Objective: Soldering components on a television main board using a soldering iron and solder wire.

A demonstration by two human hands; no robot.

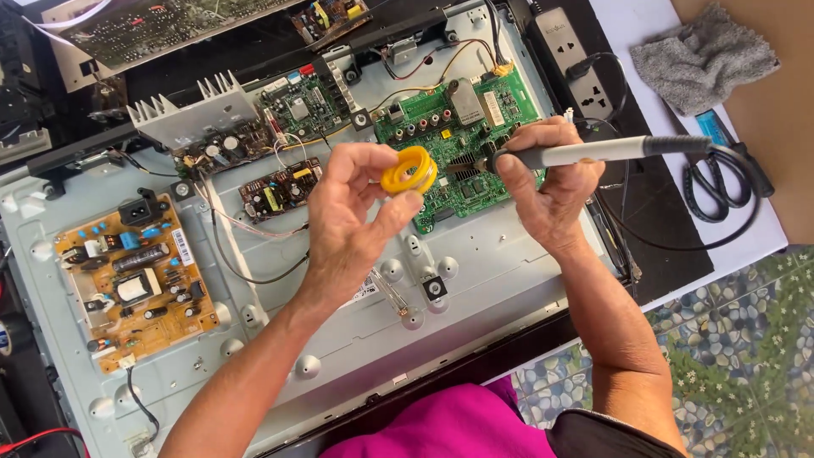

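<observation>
My left hand [349,212] holds a small round yellow tin [409,170] between thumb and fingers, raised above the metal back panel [356,331] of an opened flat screen. My right hand [551,182] grips a grey soldering iron [593,152] by its handle. The iron's tip points left, toward the yellow tin, and hovers over the green main circuit board [458,127]. The iron's black cable [704,237] loops off to the right.
A tan power supply board [131,280] is screwed on at the left. A small brown board [280,188] and a board with a silver heat sink [199,114] lie behind. A power strip [568,55], black scissors [716,182] and a grey cloth [704,55] lie at the right.
</observation>
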